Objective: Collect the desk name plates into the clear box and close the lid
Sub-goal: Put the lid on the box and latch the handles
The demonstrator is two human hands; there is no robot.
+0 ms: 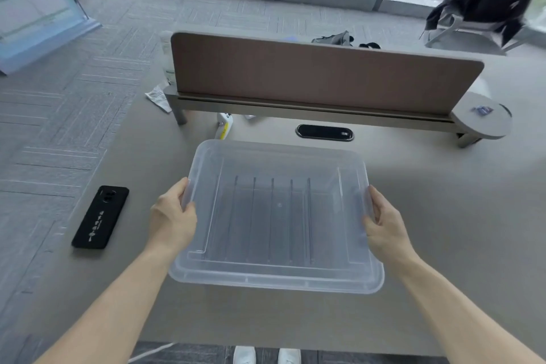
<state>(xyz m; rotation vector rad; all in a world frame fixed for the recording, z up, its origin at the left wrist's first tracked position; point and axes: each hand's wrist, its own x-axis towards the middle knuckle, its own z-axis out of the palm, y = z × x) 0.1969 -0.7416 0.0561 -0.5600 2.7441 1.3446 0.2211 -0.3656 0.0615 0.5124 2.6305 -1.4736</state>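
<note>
A clear plastic lid lies over the clear box in the middle of the grey desk. Through the lid I see several thin clear name plates standing on edge in a row inside the box. My left hand grips the lid's left edge. My right hand grips its right edge. I cannot tell whether the lid is pressed fully down on the box.
A black phone lies face down left of the box. Behind it stand a brown divider panel, a black cable slot, a white bottle and a round side shelf. The desk's front edge is close to me.
</note>
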